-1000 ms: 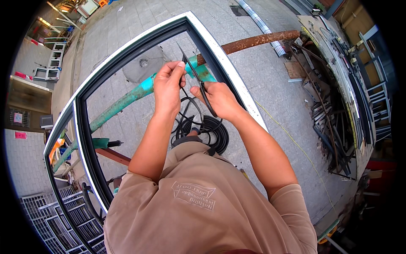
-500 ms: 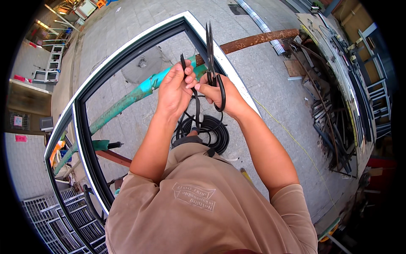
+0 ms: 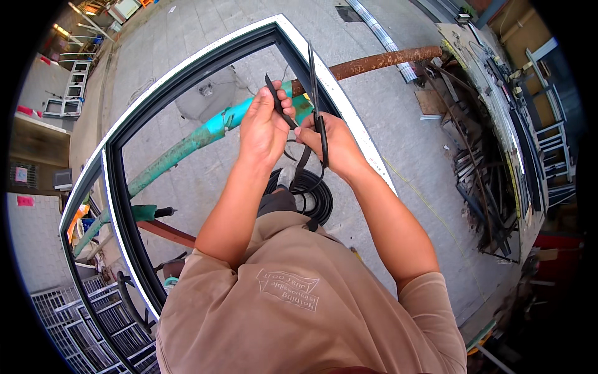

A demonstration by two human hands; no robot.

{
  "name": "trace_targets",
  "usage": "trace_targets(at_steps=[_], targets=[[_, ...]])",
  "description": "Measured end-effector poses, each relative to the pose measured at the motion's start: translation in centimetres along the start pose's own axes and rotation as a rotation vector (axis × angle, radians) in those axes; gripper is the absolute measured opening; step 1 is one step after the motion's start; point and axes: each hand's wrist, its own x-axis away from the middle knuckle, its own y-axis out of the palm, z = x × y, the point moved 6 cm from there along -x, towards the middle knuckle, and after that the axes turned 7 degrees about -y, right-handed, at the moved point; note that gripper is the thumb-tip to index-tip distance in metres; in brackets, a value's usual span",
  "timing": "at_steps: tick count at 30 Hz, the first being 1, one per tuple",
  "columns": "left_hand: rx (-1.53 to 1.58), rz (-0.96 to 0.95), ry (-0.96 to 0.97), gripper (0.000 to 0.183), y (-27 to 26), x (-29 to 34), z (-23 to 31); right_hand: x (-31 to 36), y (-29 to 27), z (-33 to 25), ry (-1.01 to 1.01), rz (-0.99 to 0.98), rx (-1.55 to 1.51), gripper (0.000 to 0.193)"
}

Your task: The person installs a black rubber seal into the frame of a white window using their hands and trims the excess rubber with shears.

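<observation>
Between the finger and thumb of my left hand (image 3: 258,134) is the end of a black rubber strip (image 3: 277,103), its tip pointing up and away. My right hand (image 3: 336,146) pinches the same strip a little lower. A pair of black-handled scissors (image 3: 313,84) also sits in that hand, blades upright and nearly edge-on, the loop handle against my palm. From my hands the strip runs down toward a coil of black strip (image 3: 322,202) on the floor by my foot. Both hands are above a white-edged window frame (image 3: 187,76) with a dark inner channel.
A teal-wrapped pipe (image 3: 187,149) passes under the frame, and a rusty pipe (image 3: 386,61) extends to the right. On the right, a cluttered workbench (image 3: 498,118) stands over scrap lengths. Metal frames (image 3: 93,318) are stacked at lower left. A silvery bundle (image 3: 380,31) lies at the back.
The strip's end now slants across my left fingers, with more of it showing between my hands. The scissors have turned edge-on. My right hand has shifted slightly right.
</observation>
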Motion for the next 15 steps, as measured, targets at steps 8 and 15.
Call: trace_targets(at_steps=[8, 15], targets=[[-0.193, 0.101, 0.043, 0.039, 0.5, 0.6, 0.5, 0.0, 0.0, 1.1, -0.046, 0.115, 0.011, 0.022], [-0.359, 0.145, -0.056, 0.04, -1.1, 1.1, 0.4, 0.5, -0.2, 0.3, 0.023, 0.142, 0.043, 0.021]])
